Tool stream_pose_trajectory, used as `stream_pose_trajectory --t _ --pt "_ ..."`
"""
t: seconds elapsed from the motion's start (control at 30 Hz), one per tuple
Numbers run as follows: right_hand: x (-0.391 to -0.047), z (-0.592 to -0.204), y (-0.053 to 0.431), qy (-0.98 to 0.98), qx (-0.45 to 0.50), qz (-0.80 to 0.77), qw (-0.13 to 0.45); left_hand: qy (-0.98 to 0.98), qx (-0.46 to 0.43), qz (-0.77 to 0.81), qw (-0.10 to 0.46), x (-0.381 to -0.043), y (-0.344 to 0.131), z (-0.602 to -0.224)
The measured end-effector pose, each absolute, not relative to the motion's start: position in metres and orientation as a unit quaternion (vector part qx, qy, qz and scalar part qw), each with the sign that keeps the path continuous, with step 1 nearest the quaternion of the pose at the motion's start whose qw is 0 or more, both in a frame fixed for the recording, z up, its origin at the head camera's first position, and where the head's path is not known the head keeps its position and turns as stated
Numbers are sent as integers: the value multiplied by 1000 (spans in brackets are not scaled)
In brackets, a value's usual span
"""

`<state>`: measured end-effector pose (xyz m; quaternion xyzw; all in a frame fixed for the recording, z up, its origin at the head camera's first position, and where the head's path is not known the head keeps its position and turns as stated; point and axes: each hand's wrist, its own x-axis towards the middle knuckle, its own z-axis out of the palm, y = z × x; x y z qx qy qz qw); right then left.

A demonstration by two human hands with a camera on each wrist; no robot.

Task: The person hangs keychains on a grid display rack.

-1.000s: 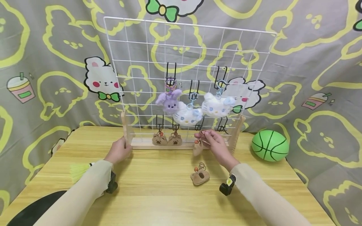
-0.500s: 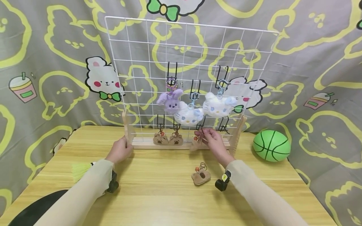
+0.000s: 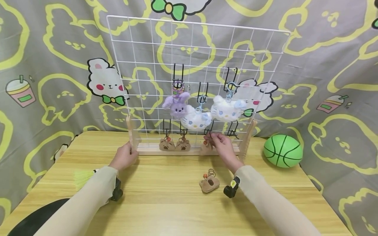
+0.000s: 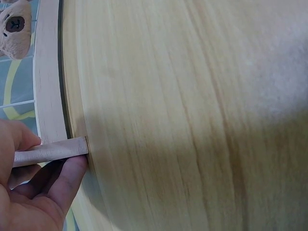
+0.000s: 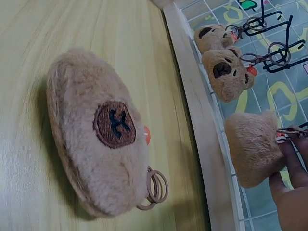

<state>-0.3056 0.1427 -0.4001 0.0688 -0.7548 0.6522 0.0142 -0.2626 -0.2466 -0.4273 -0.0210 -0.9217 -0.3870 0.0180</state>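
Note:
My left hand (image 3: pixel 124 157) grips the wooden end piece (image 4: pixel 53 150) of the white wire grid rack (image 3: pixel 156 51), with thumb and fingers on either side of it. At the rack's lower right, my right hand (image 3: pixel 225 149) pinches the metal ring of a brown plush keychain (image 5: pixel 252 147), close to a black hook in the bottom row. Part of that hook is hidden behind the fingers. Another brown plush keychain (image 3: pixel 209 184), with an orange bead and metal rings, lies on the table in front of the rack. Two matching plush keychains (image 3: pixel 183 145) hang from bottom hooks further left.
Higher on the rack hang a purple bunny plush (image 3: pixel 178 106) and two white cat plushes (image 3: pixel 227 109). A green ball (image 3: pixel 283 151) sits right of the rack. A yellow shuttlecock (image 3: pixel 83 178) and a black round object (image 3: pixel 38 218) lie near the left forearm.
My right hand has shifted slightly left and up with the brown plush keychain, bringing it closer against the rack by the hook. The left hand stays on the wooden end piece.

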Motion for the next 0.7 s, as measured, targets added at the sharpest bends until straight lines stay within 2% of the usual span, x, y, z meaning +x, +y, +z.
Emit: stream_pose_trajectory --t 0.53,0.7 --pt "-307 -400 149 -783 61 617 54 -919 -24 -393 18 -260 -245 -426" --pt "-302 -403 160 -793 67 603 48 -919 -24 -392 19 -260 -246 -427"
